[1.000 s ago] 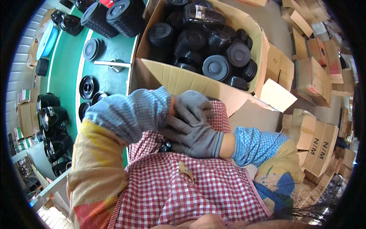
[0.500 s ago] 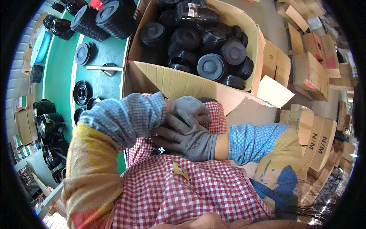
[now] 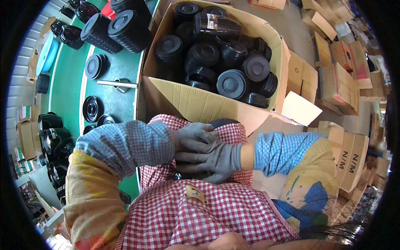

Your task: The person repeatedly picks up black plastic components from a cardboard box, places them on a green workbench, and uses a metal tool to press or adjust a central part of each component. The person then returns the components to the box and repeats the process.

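Observation:
My left hand (image 3: 195,135) and my right hand (image 3: 214,160), both in grey work gloves, lie together over my lap on the red-and-white checked apron (image 3: 187,221). The right hand's fingers stretch leftward, apart, across the left hand and its wrist. My left hand's fingers reach to the right beside the right hand's back and are partly covered by it; I see nothing held in them. Just below the right hand's fingers shows a small dark shiny thing (image 3: 178,176), too little of it to name.
A large open cardboard box (image 3: 187,98) of stacked black plastic lids stands ahead. On the green workbench (image 3: 66,87) at left are lid stacks (image 3: 129,31), a metal tube with a crossbar (image 3: 121,84) and glossy black pots (image 3: 56,139). Cartons (image 3: 339,89) are piled at right.
My left hand has come down nearer to me and slightly left, its forearm lowering with it. The right hand remains against it. The whole view has shifted slightly.

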Tool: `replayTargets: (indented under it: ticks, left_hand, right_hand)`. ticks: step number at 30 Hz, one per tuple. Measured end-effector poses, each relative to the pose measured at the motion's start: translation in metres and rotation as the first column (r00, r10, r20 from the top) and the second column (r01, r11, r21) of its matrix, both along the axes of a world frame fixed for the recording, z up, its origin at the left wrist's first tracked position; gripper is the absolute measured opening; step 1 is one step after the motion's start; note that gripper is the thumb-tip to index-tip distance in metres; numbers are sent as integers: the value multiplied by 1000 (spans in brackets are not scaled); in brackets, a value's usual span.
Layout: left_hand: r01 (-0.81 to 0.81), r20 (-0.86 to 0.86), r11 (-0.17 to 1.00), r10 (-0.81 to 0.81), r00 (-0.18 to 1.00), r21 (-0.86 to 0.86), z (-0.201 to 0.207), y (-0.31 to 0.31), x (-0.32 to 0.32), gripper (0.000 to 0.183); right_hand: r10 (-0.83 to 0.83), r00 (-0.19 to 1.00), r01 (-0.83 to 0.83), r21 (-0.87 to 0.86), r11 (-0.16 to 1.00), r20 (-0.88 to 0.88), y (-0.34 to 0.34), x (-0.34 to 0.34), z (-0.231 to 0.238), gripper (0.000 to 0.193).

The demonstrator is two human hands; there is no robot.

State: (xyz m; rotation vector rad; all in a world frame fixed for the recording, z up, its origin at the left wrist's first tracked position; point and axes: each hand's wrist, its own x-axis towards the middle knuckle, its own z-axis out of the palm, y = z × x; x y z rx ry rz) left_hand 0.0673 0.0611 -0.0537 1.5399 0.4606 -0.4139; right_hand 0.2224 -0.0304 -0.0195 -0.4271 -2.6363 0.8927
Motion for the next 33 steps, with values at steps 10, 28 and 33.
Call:
replayTargets:
  ticks: [10,28,33]
  left_hand:
    - [-227,426,958,134,895,175,-55,32,8,44]
    - [-576,343,798,599,724,-179,60,-92,-108,61]
    - [-638,389,410,541,746,652,-6,29,-166,53]
  right_hand:
    - [-755,601,738,-181,650,-261,-12,20,8,58]
    - [-736,675,327,-874,359,-50,-91,7,-9,89]
    - [-813,577,667,-619,415,78,-85,24,-7,62]
